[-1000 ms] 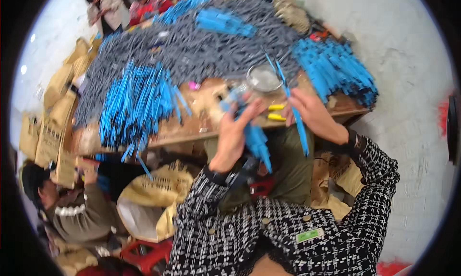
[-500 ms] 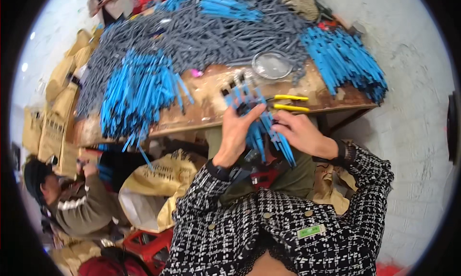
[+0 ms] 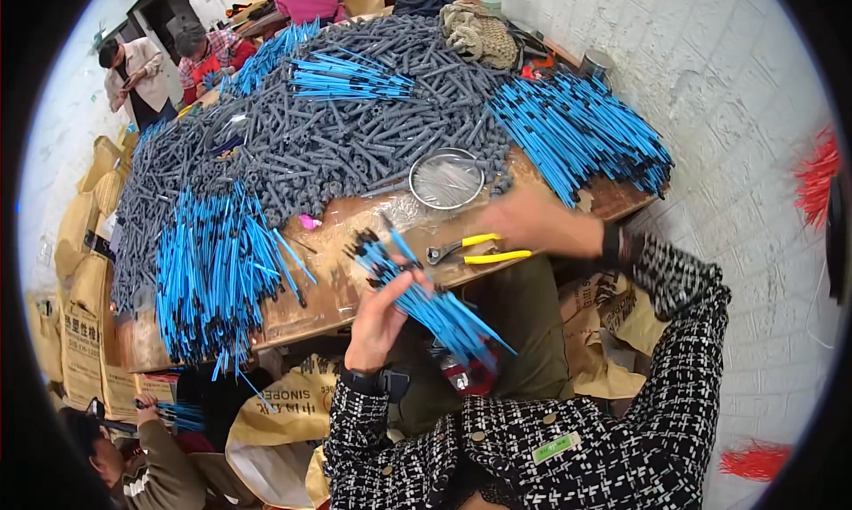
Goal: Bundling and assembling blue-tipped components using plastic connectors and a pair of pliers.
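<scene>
One green tag [image 3: 557, 448]: fixed to the chest of the person's black-and-white jacket [image 3: 612, 461]; its marks are too small to read.
Left hand [image 3: 377, 319]: clamped on the blue rods, thumb across them, fingers wrapped round.
Blue rods [image 3: 444, 315]: in the left hand, above the lap at the table's front edge; long axis slanting, black-tipped ends pointing up and left over the table, other ends down and right toward the lap; lower ends blurred.
Yellow sack [image 3: 282, 408]: beside the lap on the left, mouth open, dark printed characters on its side.
Right hand [image 3: 537, 221]: over the table's edge, blurred; cannot tell whether its fingers are together or apart, or hold anything.
Pliers [image 3: 497, 257]: on the table [image 3: 355, 221], between the hands, yellow handles toward the right, head toward the left.
Left pile [image 3: 209, 270]: blue rods, mostly upright in view, some overhanging the edge.
Standing sacks [image 3: 84, 350]: left of the table, brown, with dark printing.
Round sieve [image 3: 446, 180]: beyond the pliers, clear slivers inside.
Right pile [image 3: 577, 137]: blue rods slanting, many black ends toward lower right.
Grey heap [image 3: 337, 146]: short grey pieces lying every way.
Far bundle [image 3: 351, 79]: blue rods atop the heap, nearly crosswise.
</scene>
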A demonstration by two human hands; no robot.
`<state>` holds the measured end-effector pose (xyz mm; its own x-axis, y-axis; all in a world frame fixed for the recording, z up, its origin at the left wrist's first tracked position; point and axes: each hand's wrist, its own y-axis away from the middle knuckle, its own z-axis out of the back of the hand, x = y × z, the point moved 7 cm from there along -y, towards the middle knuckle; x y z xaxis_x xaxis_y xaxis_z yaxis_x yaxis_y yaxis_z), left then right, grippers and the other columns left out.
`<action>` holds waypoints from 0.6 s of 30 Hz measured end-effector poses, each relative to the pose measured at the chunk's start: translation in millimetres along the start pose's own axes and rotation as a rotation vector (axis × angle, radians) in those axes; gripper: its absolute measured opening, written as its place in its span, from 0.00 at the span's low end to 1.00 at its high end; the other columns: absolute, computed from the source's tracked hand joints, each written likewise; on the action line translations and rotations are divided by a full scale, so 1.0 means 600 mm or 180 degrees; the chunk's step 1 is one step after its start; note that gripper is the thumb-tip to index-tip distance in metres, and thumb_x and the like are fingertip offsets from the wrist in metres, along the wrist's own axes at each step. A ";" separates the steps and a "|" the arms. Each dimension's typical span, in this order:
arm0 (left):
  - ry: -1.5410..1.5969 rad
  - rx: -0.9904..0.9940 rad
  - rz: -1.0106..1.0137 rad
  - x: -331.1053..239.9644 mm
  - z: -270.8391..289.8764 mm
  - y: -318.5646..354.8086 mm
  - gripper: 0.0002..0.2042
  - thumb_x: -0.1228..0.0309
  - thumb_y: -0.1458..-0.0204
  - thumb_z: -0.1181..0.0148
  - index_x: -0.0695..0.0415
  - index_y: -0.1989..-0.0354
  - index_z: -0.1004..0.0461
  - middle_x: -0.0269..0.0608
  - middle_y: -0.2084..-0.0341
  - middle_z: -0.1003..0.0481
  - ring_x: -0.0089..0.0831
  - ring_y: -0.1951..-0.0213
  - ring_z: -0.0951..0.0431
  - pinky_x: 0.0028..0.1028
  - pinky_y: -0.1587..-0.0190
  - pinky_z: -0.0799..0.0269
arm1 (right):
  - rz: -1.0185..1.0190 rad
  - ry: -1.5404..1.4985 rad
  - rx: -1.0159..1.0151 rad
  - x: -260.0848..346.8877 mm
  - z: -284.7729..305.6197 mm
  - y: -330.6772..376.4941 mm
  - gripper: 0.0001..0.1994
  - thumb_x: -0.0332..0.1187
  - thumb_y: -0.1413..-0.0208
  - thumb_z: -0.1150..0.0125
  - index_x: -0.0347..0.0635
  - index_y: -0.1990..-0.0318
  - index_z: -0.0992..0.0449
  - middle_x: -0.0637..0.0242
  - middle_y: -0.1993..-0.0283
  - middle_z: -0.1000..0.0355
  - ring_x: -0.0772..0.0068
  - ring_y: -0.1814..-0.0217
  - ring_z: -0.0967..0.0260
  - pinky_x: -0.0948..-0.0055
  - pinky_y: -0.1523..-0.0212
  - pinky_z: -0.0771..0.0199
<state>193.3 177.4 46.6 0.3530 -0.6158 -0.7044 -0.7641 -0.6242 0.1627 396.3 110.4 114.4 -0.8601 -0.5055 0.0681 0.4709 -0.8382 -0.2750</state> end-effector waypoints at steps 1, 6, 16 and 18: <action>0.0138 -0.0373 -0.0017 -0.009 0.011 -0.002 0.11 0.76 0.41 0.43 0.56 0.50 0.31 0.41 0.65 0.24 0.36 0.62 0.21 0.37 0.55 0.24 | -0.0486 -0.0207 -0.0479 -0.091 0.016 0.018 0.07 0.34 0.42 0.45 0.44 0.62 0.24 0.63 0.69 0.25 0.55 0.69 0.27 0.60 0.69 0.26; 0.0456 0.0023 -0.0100 0.003 0.048 -0.035 0.12 0.75 0.41 0.43 0.55 0.49 0.31 0.41 0.66 0.23 0.35 0.63 0.20 0.36 0.58 0.23 | -0.1929 0.0953 -0.1108 -0.370 0.027 0.077 0.06 0.31 0.51 0.40 0.40 0.69 0.27 0.54 0.71 0.30 0.48 0.62 0.29 0.53 0.65 0.28; -0.0316 0.0217 0.0278 -0.001 0.030 -0.002 0.17 0.74 0.41 0.41 0.59 0.45 0.34 0.48 0.59 0.22 0.39 0.58 0.20 0.35 0.55 0.24 | -0.3082 0.1100 -0.0355 -0.447 0.000 0.075 0.06 0.28 0.54 0.40 0.35 0.71 0.26 0.49 0.70 0.26 0.46 0.65 0.26 0.53 0.63 0.27; -0.0408 0.0101 0.0266 -0.004 0.017 0.002 0.18 0.73 0.41 0.41 0.59 0.44 0.35 0.51 0.56 0.23 0.41 0.55 0.20 0.36 0.53 0.23 | -0.3062 0.0905 -0.0624 -0.463 0.030 0.096 0.07 0.29 0.54 0.39 0.34 0.72 0.25 0.48 0.70 0.25 0.46 0.65 0.25 0.53 0.63 0.27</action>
<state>186.3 183.1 41.7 0.2171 -0.5974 -0.7720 -0.8053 -0.5566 0.2042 665.8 199.2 97.0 -0.8835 0.4527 0.1199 -0.4623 -0.8022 -0.3778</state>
